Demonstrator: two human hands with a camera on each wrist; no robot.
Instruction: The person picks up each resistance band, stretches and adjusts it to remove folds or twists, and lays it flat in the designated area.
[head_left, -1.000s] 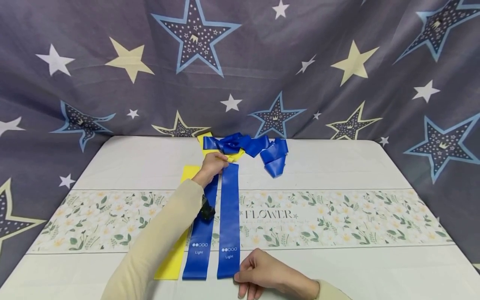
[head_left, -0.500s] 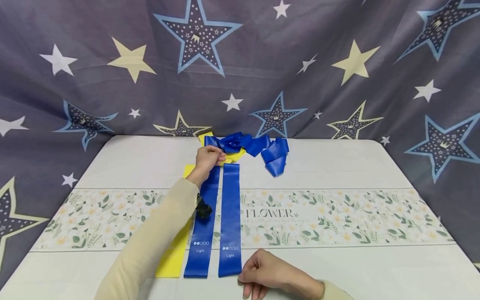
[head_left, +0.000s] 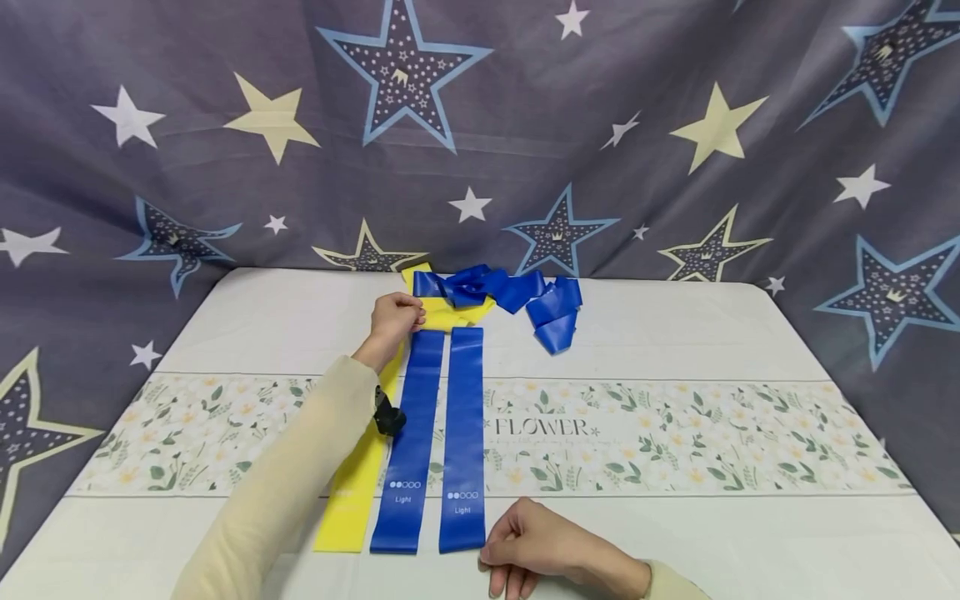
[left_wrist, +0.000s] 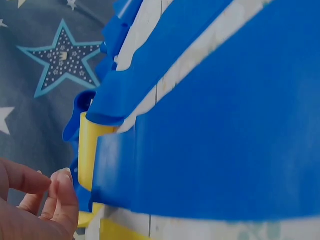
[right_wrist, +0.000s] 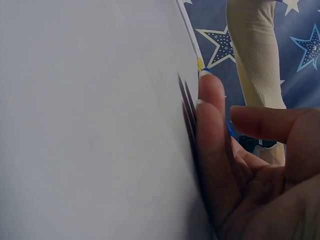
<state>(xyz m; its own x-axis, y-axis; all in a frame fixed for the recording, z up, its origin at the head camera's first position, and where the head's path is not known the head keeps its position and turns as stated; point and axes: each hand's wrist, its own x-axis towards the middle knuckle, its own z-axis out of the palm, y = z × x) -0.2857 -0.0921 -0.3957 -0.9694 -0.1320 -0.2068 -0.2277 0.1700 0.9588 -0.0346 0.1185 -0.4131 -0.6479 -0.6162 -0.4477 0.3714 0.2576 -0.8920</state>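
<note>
Two flat blue resistance bands marked "Light", a left one [head_left: 422, 392] and a right one [head_left: 463, 417], lie lengthwise side by side. Left of them lies a yellow resistance band [head_left: 347, 521], partly hidden under the left sleeve. My left hand [head_left: 395, 321] is at the far ends of the yellow and left blue bands. In the left wrist view its fingers [left_wrist: 65, 200] are bent loosely, with nothing visible between them. Beside the near right corner of the right blue band is my right hand [head_left: 536, 542], its thumb and fingers apart in the right wrist view.
Behind the laid-out bands, crumpled blue bands [head_left: 468, 287] and a yellow band [head_left: 446, 312] lie heaped at the table's far edge. Another folded blue band [head_left: 553, 321] extends to the right. The white tablecloth [head_left: 675, 333] has a floral strip; a starry curtain [head_left: 600, 67] hangs behind.
My left hand has moved left from the far end of the right blue band, past the left blue one, to the yellow band's far end. The right hand has hardly moved.
</note>
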